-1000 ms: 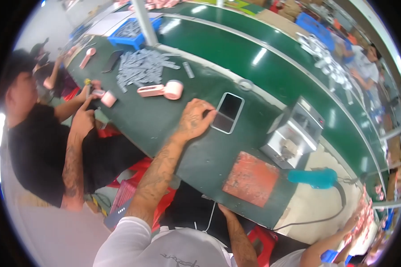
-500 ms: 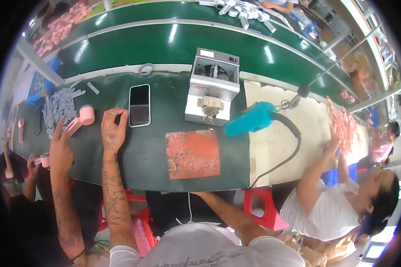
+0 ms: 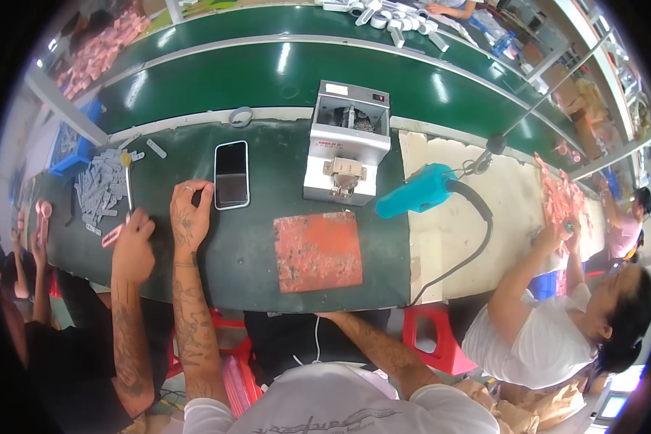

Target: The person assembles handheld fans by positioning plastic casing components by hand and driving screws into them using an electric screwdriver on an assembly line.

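Observation:
My left hand (image 3: 191, 211) rests on the green tabletop with its fingers curled in, a ring on one of them. Nothing shows inside that curl. Just to its right lies a phone (image 3: 231, 176) with a dark screen and a pale frame. My right forearm (image 3: 383, 352) reaches to the front edge of the table, where the right hand (image 3: 330, 315) is mostly hidden under the edge. Ahead of that hand, a worn red mat (image 3: 318, 252) lies flat. Behind the mat stands a grey-and-white box-shaped screw feeder (image 3: 346, 145).
A teal corded hand tool (image 3: 416, 191) lies right of the feeder. Left, a co-worker's hand (image 3: 133, 246) works close beside mine, near grey strips (image 3: 100, 189). Another person handles pink parts (image 3: 560, 195) at right. A green conveyor (image 3: 217, 81) runs behind; a grey ring (image 3: 240, 116) sits there.
The co-worker's near hand has moved right and closer to my left hand; the pink part there has shifted to the far left. My own hands stay in place.

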Demonstrator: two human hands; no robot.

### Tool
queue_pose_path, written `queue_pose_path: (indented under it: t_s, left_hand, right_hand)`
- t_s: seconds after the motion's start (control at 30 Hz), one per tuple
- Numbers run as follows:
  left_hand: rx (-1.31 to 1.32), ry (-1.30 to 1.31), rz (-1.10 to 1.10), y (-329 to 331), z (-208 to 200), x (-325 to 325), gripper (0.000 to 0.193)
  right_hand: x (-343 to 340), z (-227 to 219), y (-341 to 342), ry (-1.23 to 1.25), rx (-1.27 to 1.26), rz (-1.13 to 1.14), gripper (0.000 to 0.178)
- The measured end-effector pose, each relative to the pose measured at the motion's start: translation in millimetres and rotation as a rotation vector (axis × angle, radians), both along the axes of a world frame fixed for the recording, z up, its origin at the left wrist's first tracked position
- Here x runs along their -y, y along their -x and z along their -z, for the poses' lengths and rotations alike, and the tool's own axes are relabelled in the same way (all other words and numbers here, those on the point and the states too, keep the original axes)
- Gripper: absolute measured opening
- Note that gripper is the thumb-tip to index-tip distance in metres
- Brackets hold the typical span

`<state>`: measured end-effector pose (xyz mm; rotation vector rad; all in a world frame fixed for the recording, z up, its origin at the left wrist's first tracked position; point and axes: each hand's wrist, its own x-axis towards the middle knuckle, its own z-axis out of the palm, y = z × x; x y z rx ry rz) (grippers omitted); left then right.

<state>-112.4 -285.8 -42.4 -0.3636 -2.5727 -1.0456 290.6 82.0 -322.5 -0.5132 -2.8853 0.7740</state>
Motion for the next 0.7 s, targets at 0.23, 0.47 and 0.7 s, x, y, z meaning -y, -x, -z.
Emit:
queue_pose_path:
  t_s: [0.23, 0.47, 0.7]
  left_hand:
    - [-0.018, 0.011, -0.005, -0.5, 0.6, -2.7, 0.022]
    - [-0.006, -0.013, -0.002, 1.7, -1.1, -2.4, 0.02]
    - [-0.018, -0.045, -0.008, -0.2, 0.7, -2.1, 0.02]
  right_hand:
    - [10.5, 2.0, 24.4, 0.038, -0.028, -0.016, 0.029]
    - [13.4, 6.9, 42.4, 0.055, -0.036, -0.074, 0.029]
    - [28.5, 8.5, 49.6, 0.096, -0.035, -0.115, 0.028]
